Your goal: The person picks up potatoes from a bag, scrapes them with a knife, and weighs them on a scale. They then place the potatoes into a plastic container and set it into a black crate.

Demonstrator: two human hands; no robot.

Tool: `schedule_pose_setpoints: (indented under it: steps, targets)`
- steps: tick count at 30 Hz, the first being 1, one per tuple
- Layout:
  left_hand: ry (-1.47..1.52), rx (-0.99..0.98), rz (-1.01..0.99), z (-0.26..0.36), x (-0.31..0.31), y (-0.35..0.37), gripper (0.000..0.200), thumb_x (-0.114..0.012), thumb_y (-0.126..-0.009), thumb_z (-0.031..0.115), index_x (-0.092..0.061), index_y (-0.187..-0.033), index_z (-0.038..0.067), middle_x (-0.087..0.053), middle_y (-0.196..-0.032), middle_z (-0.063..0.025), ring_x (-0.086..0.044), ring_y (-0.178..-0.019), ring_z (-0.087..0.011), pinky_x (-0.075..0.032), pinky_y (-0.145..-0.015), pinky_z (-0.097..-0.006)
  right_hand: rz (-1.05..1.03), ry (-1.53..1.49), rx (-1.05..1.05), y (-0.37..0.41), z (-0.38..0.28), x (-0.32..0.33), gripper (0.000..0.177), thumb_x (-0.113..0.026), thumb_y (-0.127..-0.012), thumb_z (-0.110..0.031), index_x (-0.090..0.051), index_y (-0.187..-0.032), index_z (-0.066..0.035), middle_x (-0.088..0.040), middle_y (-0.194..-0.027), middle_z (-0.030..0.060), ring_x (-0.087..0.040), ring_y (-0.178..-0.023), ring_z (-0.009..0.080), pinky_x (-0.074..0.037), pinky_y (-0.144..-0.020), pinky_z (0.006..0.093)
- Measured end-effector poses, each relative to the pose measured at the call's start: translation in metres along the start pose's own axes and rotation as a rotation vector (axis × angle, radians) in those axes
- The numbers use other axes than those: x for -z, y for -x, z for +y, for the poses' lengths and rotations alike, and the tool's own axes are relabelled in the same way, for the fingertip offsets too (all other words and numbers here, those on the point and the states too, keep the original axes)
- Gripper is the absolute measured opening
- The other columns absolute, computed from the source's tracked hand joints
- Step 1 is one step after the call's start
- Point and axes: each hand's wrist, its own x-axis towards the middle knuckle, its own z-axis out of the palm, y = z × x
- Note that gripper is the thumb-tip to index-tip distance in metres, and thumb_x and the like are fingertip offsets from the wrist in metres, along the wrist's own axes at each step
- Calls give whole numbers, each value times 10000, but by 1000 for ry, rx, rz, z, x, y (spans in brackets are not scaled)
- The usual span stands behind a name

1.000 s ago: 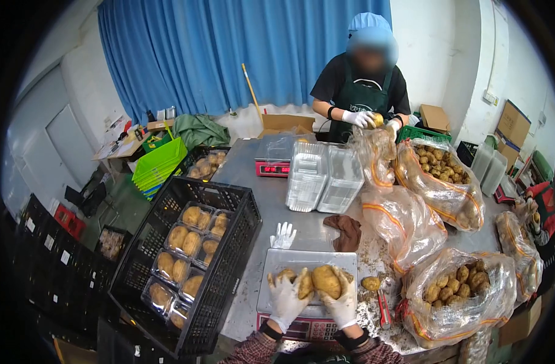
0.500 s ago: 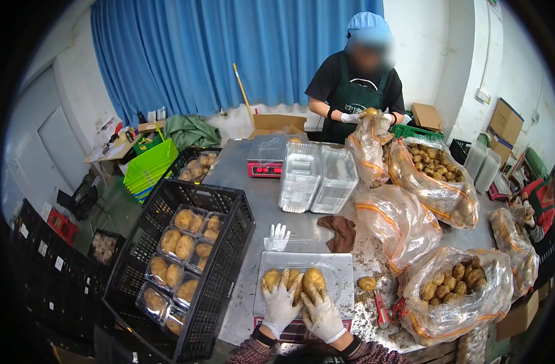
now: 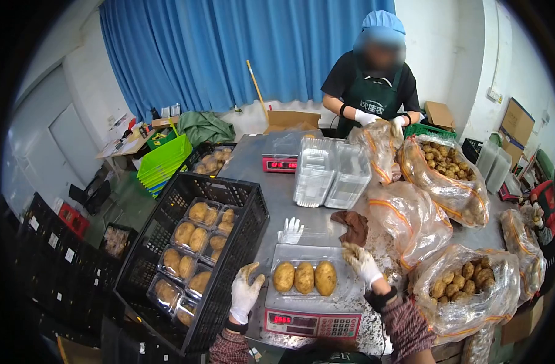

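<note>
Three potatoes [image 3: 304, 278] lie side by side in a clear plastic tray on the scale [image 3: 314, 324], whose red display is lit. My left hand [image 3: 247, 292], in a soiled white glove, is left of the scale beside the black crate, fingers apart and holding nothing. At the scale's upper right corner is my right hand [image 3: 362, 264], also gloved, with its fingers spread and nothing visible in them. Neither hand touches the potatoes. Beyond the scale lie a white glove [image 3: 290, 231] and a brown cloth [image 3: 350, 227].
A black crate [image 3: 251, 221] of packed potatoes stands left. Stacked clear trays [image 3: 332, 173] are ahead, near a second scale [image 3: 280, 164]. Open potato bags [image 3: 502, 303] line the right. Across the table, a person [image 3: 374, 85] handles a bag.
Both my hands have let go of the potatoes and moved apart, left and right. The three potatoes and the scale's display are now uncovered. The view has shifted slightly left.
</note>
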Motion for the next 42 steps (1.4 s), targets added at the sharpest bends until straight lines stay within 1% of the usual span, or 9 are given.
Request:
schedule_pose_setpoints:
  steps: [4, 8, 10, 12, 15, 24, 28, 34, 42]
  targets:
    - [-173, -84, -116, 0, -9, -5, 600, -678, -805, 331, -484, -1282, 22, -541, -1221, -203, -505, -1161, -334, -404, -986, -398, -186, -308, -376, -49, 3, -13, 764, -674, -854, -280, -244, -1435, -36, -617, -1094, 103, -598, -842, 166, -499, -749, 271]
    - [-368, -202, -163, 11, -26, -12, 720, -682, -779, 416, -430, -1322, 16, -498, -1272, -211, -465, -1205, -333, -380, -1012, -390, -407, -160, -376, -41, -52, -7, 960, -747, -773, -354, -156, -1462, -45, -586, -1175, 147, -611, -972, 232, -505, -792, 307]
    - [-453, -47, -273, 17, -29, -14, 856, -740, -710, 460, -384, -1355, 25, -411, -1355, -213, -448, -1221, -347, -381, -1019, -383, -488, 191, -158, -34, -65, 2, 1103, -803, -676, -362, -104, -1476, -69, -353, -1380, 302, -446, -1227, 367, -430, -970, 389]
    - [-405, -49, -384, 23, -31, -8, 882, -763, -678, 455, -385, -1350, 28, -412, -1348, -206, -457, -1211, -345, -390, -1009, -370, -294, 409, 94, -15, -54, -5, 1047, -811, -620, -318, -220, -1461, -120, -303, -1397, 310, -307, -1314, 428, -316, -1070, 432]
    - [-428, -34, -391, 27, -36, -5, 916, -794, -625, 396, -372, -1351, 28, -435, -1313, -203, -463, -1197, -349, -400, -998, -368, -99, 494, 232, 12, -61, -7, 772, -805, -611, -329, -504, -1306, -175, -389, -1350, 235, -368, -1269, 385, -330, -1047, 431]
    - [-821, 39, -316, 39, -75, -3, 893, -813, -583, 272, -390, -1304, -42, -392, -1330, -211, -471, -1158, -343, -456, -934, -387, -48, 627, 203, 29, -76, -41, 788, -780, -605, -413, -484, -1277, -126, -480, -1188, 140, -446, -1084, 332, -359, -911, 458]
    - [-459, -173, -135, 7, -76, 7, 855, -801, -612, 215, -393, -1320, -35, -394, -1370, -210, -433, -1242, -320, -410, -1008, -371, 10, 591, 283, 35, -67, -38, 719, -768, -619, -352, -509, -1251, -129, -486, -1230, 119, -436, -1144, 328, -352, -951, 444]
    - [211, 67, -248, -16, -54, 0, 765, -801, -615, 241, -479, -1268, 4, -469, -1312, -211, -456, -1231, -320, -364, -1044, -351, -101, 113, 272, 27, -23, -38, 586, -748, -669, -243, -561, -1209, -111, -538, -1240, 124, -459, -1191, 330, -344, -1033, 407]
    - [-867, -98, -340, 31, -57, -2, 803, -772, -610, 274, -462, -1315, 49, -356, -1421, -154, -401, -1262, -285, -385, -1005, -399, -99, 299, 275, 25, -40, -39, 488, -669, -760, -223, -554, -1227, -139, -522, -1281, 125, -442, -1214, 349, -336, -1035, 422]
